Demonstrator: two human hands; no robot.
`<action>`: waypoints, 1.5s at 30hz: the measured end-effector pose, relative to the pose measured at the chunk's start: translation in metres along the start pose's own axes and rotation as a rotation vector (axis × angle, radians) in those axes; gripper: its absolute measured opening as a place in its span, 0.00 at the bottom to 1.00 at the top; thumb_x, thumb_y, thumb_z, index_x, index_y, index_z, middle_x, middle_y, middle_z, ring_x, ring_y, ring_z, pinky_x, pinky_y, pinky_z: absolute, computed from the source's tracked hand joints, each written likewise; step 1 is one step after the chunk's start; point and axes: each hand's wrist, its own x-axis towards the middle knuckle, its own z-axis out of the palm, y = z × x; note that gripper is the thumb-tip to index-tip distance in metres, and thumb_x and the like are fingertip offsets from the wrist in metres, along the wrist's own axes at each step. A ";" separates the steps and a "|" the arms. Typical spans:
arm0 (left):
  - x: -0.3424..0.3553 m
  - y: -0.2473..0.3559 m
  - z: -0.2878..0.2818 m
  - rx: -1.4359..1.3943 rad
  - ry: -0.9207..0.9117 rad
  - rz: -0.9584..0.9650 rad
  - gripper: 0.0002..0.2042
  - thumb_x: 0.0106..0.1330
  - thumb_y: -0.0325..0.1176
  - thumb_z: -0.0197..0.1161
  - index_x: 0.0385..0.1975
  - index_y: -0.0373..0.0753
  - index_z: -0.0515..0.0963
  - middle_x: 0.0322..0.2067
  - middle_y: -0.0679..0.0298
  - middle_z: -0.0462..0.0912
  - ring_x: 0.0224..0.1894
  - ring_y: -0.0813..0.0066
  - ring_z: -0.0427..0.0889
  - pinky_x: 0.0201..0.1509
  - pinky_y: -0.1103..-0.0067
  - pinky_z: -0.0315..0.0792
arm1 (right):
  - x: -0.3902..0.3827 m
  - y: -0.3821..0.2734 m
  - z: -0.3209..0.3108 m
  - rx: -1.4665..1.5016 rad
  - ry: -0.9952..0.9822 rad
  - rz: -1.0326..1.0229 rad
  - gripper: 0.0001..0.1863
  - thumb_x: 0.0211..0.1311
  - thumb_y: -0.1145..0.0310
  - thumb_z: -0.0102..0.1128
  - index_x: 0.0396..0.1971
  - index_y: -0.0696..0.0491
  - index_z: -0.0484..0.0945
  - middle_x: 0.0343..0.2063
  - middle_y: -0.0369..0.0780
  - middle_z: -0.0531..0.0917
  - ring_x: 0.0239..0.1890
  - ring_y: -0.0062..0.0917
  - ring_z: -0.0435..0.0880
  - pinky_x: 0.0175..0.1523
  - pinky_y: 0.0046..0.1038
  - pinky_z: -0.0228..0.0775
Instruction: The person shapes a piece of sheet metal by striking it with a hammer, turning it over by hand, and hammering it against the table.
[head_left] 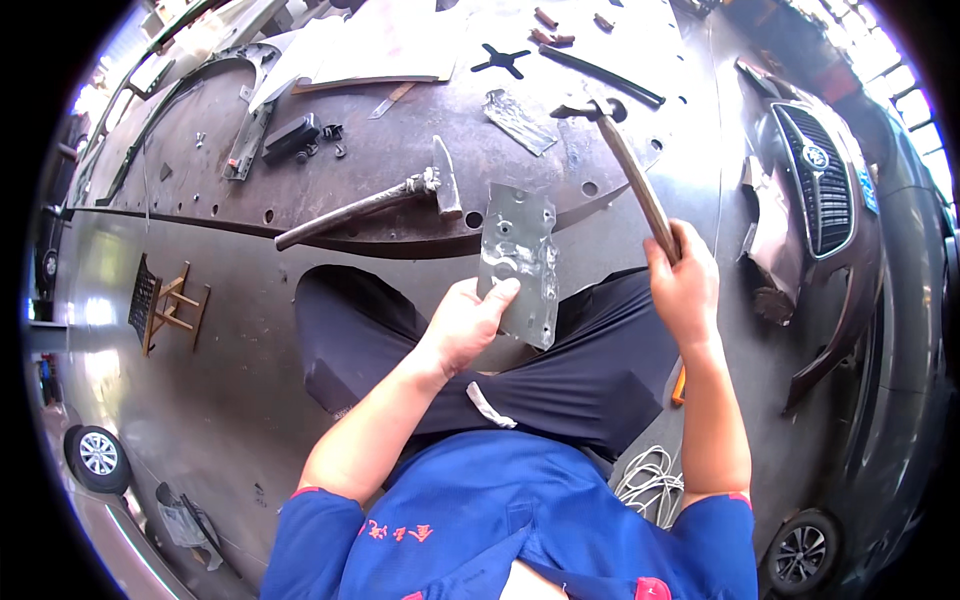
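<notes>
While a grey metal plate (521, 245) is pinched near its lower left edge by the left hand (470, 322), a wooden-handled hammer (636, 172) is gripped low on its shaft by the right hand (684, 285). The left hand is partly closed: its thumb is laid flat across the face of the plate, and its other fingers are largely hidden. The right hand is closed more tightly, with the fingers curled around the handle and the hammer's head pointed away from the body. The plate, marked by several holes and shiny patches, is held upright in view above the dark trousers (605, 385), its upper end overlapping the edge of the metal worktop (345, 185); whether the two are touching cannot be told. On the worktop, a second hammer (372, 207) is seen lying to the left of the plate. Beyond the plate, a crumpled clear bag (519, 123), a black cross-shaped piece (500, 61) and a dark bar (605, 74) are spread about, well apart from the left hand.
</notes>
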 end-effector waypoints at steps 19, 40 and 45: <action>-0.043 0.012 0.052 1.461 0.160 0.698 0.39 0.62 0.38 0.70 0.72 0.23 0.67 0.75 0.36 0.62 0.77 0.32 0.61 0.82 0.50 0.53 | -0.047 -0.044 0.090 1.255 -0.550 0.403 0.15 0.80 0.68 0.59 0.58 0.59 0.80 0.50 0.38 0.88 0.51 0.18 0.84 0.58 0.28 0.78; -0.004 -0.004 -0.006 1.791 -0.035 0.969 0.25 0.73 0.32 0.56 0.70 0.45 0.76 0.76 0.51 0.69 0.80 0.54 0.65 0.84 0.58 0.59 | 0.059 -0.003 0.023 -0.270 -0.032 -0.210 0.24 0.69 0.63 0.71 0.57 0.61 0.76 0.47 0.52 0.87 0.56 0.51 0.84 0.65 0.44 0.74; -0.001 -0.002 -0.010 1.667 -0.080 0.964 0.28 0.69 0.28 0.58 0.71 0.44 0.75 0.77 0.52 0.67 0.81 0.54 0.63 0.84 0.58 0.57 | 0.074 0.003 0.036 -0.027 -0.269 0.012 0.33 0.67 0.62 0.71 0.63 0.67 0.70 0.50 0.62 0.85 0.57 0.57 0.84 0.63 0.46 0.75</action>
